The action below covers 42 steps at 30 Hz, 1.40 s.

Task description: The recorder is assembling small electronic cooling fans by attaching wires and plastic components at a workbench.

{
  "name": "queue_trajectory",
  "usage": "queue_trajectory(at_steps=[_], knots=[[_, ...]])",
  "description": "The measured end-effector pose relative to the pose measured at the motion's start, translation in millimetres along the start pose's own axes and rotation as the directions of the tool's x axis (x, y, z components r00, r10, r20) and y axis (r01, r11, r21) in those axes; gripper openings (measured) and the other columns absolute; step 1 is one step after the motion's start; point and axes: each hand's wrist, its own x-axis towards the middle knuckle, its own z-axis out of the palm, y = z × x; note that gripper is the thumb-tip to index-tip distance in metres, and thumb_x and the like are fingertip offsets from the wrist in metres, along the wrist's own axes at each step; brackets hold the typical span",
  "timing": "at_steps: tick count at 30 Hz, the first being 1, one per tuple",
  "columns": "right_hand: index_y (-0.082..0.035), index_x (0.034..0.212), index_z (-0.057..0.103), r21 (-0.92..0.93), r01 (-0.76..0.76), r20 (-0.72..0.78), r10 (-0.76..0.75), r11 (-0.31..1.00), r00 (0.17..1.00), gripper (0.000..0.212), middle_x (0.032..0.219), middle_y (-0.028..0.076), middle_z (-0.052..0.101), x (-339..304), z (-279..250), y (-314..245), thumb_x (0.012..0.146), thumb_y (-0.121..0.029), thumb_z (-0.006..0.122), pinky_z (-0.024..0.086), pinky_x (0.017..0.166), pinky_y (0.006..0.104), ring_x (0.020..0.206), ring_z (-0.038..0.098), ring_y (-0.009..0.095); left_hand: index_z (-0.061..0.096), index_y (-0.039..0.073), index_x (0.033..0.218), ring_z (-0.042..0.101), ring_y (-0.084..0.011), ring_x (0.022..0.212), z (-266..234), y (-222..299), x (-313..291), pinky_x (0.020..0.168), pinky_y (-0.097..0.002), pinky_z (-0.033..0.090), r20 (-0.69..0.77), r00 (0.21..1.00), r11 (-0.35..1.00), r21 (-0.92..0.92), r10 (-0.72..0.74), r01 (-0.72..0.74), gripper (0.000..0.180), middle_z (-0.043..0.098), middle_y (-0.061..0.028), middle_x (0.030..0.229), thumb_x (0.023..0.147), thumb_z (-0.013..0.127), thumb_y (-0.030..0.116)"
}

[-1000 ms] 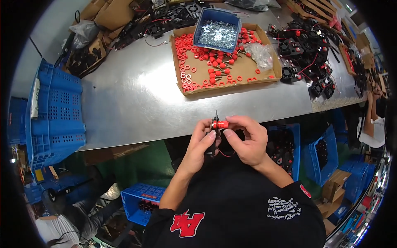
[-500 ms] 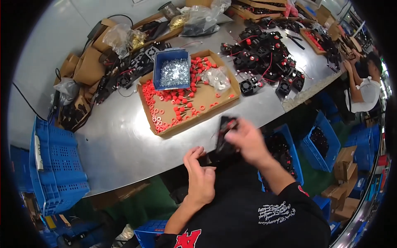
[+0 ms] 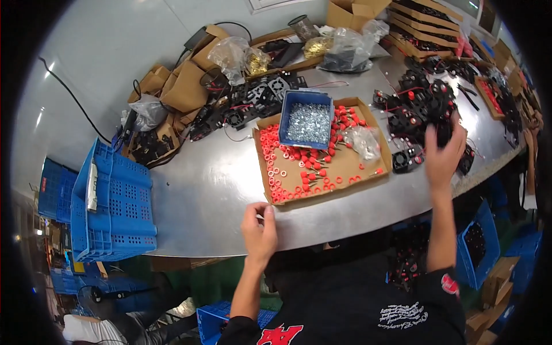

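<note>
Steel bench (image 3: pixel 201 213); left hand (image 3: pixel 260 234) loosely parted, right hand (image 3: pixel 446 150) at fans (image 3: pixel 406 158), grip unclear (shirt (image 3: pixel 345 299) white-lettered).

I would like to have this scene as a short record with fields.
Left hand: loosely curled, near the corner of the cardboard tray, nothing visibly held
Right hand: at the pile of black fan units; grip unclear
Cardboard tray: red rings, red-capped parts, clear bag
Blue bin: at tray's far side, holding shiny metal pieces
Blue crate: at the picture's left
</note>
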Motion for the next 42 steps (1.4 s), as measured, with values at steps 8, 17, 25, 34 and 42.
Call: queue_trajectory(at_steps=[8, 17, 25, 34, 42], knots=[[0.005, 0.134, 0.044, 0.068, 0.079, 0.256, -0.094, 0.995, 0.962, 0.064, 0.13, 0.025, 0.051, -153.0, -22.6, -57.1, 0.08, -0.02, 0.067, 0.034, 0.105, 0.0507, 0.119, 0.047, 0.042, 0.061, 0.001, 0.116, 0.058, -0.0361, 0.108, 32.4, -14.5, 210.5, 0.093, -0.0436, 0.048, 0.253, 0.701, 0.569, 0.435, 0.667, -0.698, 0.037, 0.063, -0.0166, 0.117, 0.079, 0.062, 0.0], [0.007, 0.129, 0.048, 0.127, -0.037, 0.252, 0.004, 0.991, 0.968, 0.06, 0.124, 0.024, 0.053, -146.3, -20.3, -56.6, 0.077, -0.016, 0.067, 0.037, 0.101, 0.0502, 0.114, 0.049, 0.042, 0.071, 0.006, 0.099, 0.067, -0.0308, 0.074, 27.5, -7.5, 280.6, 0.068, -0.0397, 0.053, 0.048, 0.719, 0.621, 0.466, 0.694, -0.631, 0.016, 0.069, -0.0138, 0.085, 0.092, 0.061, 0.016], [0.002, 0.125, 0.052, 0.384, -0.173, 0.372, 0.02, 0.907, 0.928, 0.044, 0.117, 0.017, 0.056, -142.2, -27.7, -84.0, 0.083, -0.004, 0.063, 0.045, 0.091, 0.0392, 0.101, 0.056, 0.03, 0.057, 0.001, 0.105, 0.068, -0.0153, 0.077, -41.4, 10.3, 138.4, 0.065, -0.0263, 0.054, 0.056, 0.973, 0.661, -0.724, -0.225, 0.195, 0.018, 0.069, -0.0088, 0.095, 0.095, 0.063, 0.015], [0.0, 0.126, 0.055, 0.209, -0.975, 0.969, -0.122, -0.072, 0.216, 0.032, 0.1, 0.005, 0.065, -131.9, -24.7, -183.4, 0.097, -0.013, 0.062, 0.052, 0.066, 0.0235, 0.078, 0.063, 0.008, 0.055, 0.006, 0.086, 0.048, -0.0089, 0.059, 9.7, 47.0, -46.1, 0.055, -0.0257, 0.038, 0.116, 0.936, 0.847, -0.399, -0.333, 0.351, 0.013, 0.056, 0.0037, 0.07, 0.091, 0.067, 0.007], [-0.002, 0.12, 0.064, -0.105, -0.93, 0.993, -0.092, -0.353, -0.077, 0.024, 0.092, 0.005, 0.069, -134.3, -39.9, -139.9, 0.099, -0.013, 0.059, 0.059, 0.069, 0.0227, 0.077, 0.069, 0.012, 0.062, 0.015, 0.117, 0.057, -0.0271, 0.103, 9.8, 48.6, -58.2, 0.089, -0.0407, 0.045, 0.201, 0.571, 0.492, 0.335, 0.796, -0.804, 0.051, 0.058, -0.0066, 0.119, 0.073, 0.08, 0.034]])
